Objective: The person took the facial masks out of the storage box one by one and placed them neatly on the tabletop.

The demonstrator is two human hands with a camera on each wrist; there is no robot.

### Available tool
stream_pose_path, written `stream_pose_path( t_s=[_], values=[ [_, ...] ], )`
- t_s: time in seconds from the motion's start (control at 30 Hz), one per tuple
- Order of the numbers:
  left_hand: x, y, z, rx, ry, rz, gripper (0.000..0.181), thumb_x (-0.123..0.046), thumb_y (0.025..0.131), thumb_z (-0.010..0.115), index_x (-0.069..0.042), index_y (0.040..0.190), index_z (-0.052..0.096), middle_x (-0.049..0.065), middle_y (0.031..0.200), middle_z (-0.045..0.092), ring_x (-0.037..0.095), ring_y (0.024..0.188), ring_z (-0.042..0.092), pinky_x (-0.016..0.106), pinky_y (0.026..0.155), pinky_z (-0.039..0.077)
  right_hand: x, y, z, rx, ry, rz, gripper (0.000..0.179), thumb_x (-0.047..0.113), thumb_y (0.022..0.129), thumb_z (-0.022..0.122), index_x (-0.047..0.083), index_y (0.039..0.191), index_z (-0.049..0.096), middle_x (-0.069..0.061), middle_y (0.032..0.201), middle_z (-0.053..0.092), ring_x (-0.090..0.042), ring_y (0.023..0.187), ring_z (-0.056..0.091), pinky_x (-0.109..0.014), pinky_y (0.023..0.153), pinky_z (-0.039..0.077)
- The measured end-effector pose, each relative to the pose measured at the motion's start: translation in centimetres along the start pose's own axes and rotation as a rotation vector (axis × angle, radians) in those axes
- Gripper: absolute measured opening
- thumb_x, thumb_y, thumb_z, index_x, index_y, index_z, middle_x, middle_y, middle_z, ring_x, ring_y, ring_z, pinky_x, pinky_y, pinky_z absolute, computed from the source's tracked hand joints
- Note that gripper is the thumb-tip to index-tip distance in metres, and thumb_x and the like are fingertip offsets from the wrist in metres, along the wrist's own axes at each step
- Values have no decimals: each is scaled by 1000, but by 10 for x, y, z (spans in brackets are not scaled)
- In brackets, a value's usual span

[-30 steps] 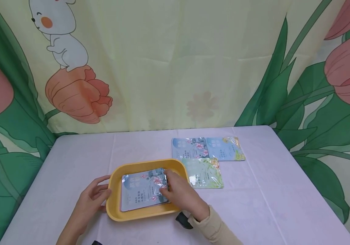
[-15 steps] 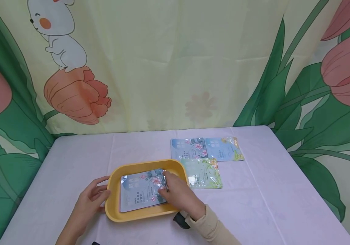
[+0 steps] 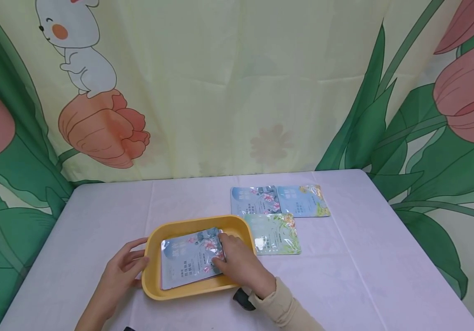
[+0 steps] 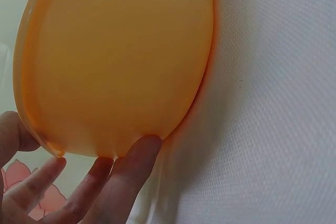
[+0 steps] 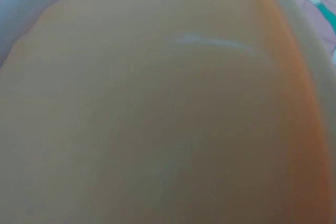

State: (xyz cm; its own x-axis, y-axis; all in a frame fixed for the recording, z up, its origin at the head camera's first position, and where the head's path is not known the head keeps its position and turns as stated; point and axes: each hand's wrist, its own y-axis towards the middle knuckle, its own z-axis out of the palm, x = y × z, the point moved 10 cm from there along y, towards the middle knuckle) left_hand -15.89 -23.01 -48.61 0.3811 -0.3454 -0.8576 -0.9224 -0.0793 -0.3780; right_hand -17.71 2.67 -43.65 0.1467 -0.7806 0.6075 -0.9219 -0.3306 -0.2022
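Observation:
In the head view a yellow tray (image 3: 197, 294) sits near the front of the table. A blue, flower-printed sheet mask packet (image 3: 179, 262) lies in it, with the edge of another packet just showing underneath. My right hand (image 3: 241, 262) reaches over the tray's right end and pinches the packets' right edge, thumb on top. My left hand (image 3: 121, 269) holds the tray's left end; the left wrist view shows its fingertips against the tray's outer wall (image 4: 121, 66). Only the tray's blurred outer side (image 5: 173, 114) fills the right wrist view, without the right hand.
Beyond the tray's right end lie a green mask packet (image 3: 274, 234), a blue flowered packet (image 3: 255, 200) and a light-blue packet (image 3: 303, 201). A white cloth covers the table (image 3: 344, 276). A printed curtain (image 3: 220, 92) hangs behind the far edge.
The packets in the tray have shifted slightly left and nearer to me, with the right hand following at their edge. The left hand keeps its place on the tray.

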Motion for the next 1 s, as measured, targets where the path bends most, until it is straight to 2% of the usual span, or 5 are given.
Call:
stream_pose_path(
  t_s=[0.37,0.7,1.0],
  values=[
    [-1,-2,-1,-8,4,1,57,-31,97,64,-22,148,40,23,141,53,32,118,61,33,71,61,-1,0,-2,-14,36,4,65,21,92,71,-2,145,42,-16,131,53,-21,105,50,-40,100,50],
    [-3,-2,0,-4,-3,12,57,-30,98,64,-22,148,40,23,141,53,30,116,63,34,71,61,0,1,-3,-8,61,-16,63,19,92,71,-3,144,42,-13,125,56,-20,102,51,-40,98,51],
    [-4,-2,0,-7,-5,26,56,-27,98,64,-23,148,40,23,140,54,29,114,64,34,70,61,1,3,-1,3,95,-35,62,17,91,73,0,143,44,-8,120,56,-15,97,51,-31,91,52]
  ],
)
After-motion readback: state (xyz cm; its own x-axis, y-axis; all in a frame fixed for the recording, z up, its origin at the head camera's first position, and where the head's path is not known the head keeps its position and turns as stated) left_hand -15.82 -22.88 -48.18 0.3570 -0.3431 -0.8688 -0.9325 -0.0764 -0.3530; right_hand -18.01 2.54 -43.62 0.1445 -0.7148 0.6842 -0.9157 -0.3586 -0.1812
